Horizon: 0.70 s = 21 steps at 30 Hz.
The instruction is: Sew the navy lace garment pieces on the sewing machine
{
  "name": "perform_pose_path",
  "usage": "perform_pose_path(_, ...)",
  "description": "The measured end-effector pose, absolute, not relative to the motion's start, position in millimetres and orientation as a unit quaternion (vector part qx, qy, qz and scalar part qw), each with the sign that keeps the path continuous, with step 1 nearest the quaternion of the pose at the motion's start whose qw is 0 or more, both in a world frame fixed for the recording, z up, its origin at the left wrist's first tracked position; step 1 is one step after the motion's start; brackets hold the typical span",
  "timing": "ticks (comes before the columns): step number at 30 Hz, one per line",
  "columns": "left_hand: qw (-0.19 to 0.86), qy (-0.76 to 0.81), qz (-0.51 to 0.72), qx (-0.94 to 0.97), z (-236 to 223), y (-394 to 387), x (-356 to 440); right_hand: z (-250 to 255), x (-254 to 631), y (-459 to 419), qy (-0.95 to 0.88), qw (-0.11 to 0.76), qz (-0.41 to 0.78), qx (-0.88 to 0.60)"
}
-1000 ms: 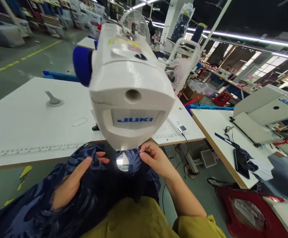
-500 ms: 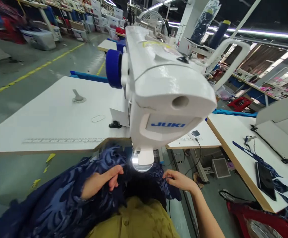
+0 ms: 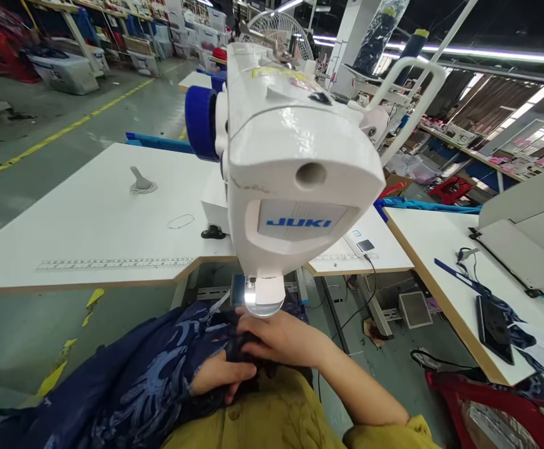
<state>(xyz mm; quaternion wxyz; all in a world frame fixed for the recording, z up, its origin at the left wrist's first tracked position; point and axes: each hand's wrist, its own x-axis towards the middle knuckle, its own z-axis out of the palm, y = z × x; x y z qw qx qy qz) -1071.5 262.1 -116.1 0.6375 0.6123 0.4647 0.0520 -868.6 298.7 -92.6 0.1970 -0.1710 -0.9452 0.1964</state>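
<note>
Navy fabric (image 3: 145,374) with a lighter blue leaf-like pattern is bunched across my lap and the left side, reaching up to the sewing machine (image 3: 300,168). My left hand (image 3: 223,376) is closed on its folds, with part of the hand covered by the cloth. Just beneath the machine's head, my right hand (image 3: 279,337) reaches across with curled fingers gripping the same fabric near its upper edge. The round clear guard (image 3: 265,308), brightly lit, hides the fabric behind it and partly overlaps my right hand.
A white table (image 3: 89,206) on the left bears a ruler strip (image 3: 115,264) and a grey object (image 3: 141,181). On the right table (image 3: 440,249) lie a black phone (image 3: 494,328) and papers. A cable (image 3: 370,299) hangs between the tables. A red chair-like object (image 3: 478,405) stands lower right.
My right hand has moved left, from the right side of the fabric to beneath the machine head. My left hand has shifted right and down with the fabric. The camera view has turned slightly.
</note>
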Motion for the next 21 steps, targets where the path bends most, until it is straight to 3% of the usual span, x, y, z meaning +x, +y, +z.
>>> perform_pose_path(4,0.656,0.511,0.074,0.551,-115,258,-1072,-97,-860,304,-0.944,0.171,0.182,-0.214)
perform_pose_path(11,0.738,0.469,0.149,0.462,-100,260,-1071,-106,-850,296,-0.955,0.255,0.001,-0.151)
perform_pose_path(13,0.699,0.482,0.138,0.51,-92,261,-1074,-100,-845,289,-0.95,0.232,0.042,-0.206)
perform_pose_path(17,0.612,0.51,0.174,0.579,-77,261,-1083,-69,-832,274,-0.89,0.192,0.24,-0.337)
perform_pose_path(21,0.508,0.518,0.297,0.62,-66,266,-1087,-40,-826,278,-0.821,0.287,0.342,-0.356)
